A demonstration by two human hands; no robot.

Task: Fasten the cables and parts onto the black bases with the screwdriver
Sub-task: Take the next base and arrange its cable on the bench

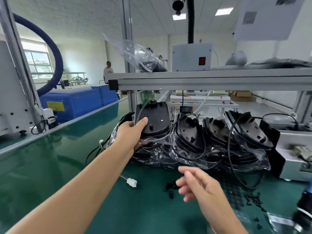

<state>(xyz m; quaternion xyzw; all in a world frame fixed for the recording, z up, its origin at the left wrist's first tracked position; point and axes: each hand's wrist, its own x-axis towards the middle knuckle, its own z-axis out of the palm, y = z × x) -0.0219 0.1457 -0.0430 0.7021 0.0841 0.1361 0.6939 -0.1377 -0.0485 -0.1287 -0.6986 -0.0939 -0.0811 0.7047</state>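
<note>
My left hand (131,132) grips a black base (154,118) by its left edge, thumb on its face, and holds it upright at the left end of a row of black bases (217,132). That row leans on clear plastic bags (189,159) with black cables (231,149) looping over it. My right hand (197,184) hovers over the green mat with relaxed fingers and holds nothing. Small black parts (170,187) lie on the mat beside it. A white connector (132,182) on a thin wire lies in front of the pile. No screwdriver can be made out.
An aluminium frame shelf (202,80) spans above the pile and carries a grey box (191,57) and a plastic bag (135,53). A grey device (293,157) stands at the right. Left are a blue machine (76,102) and a blue hose (50,53). A person (108,71) stands far back.
</note>
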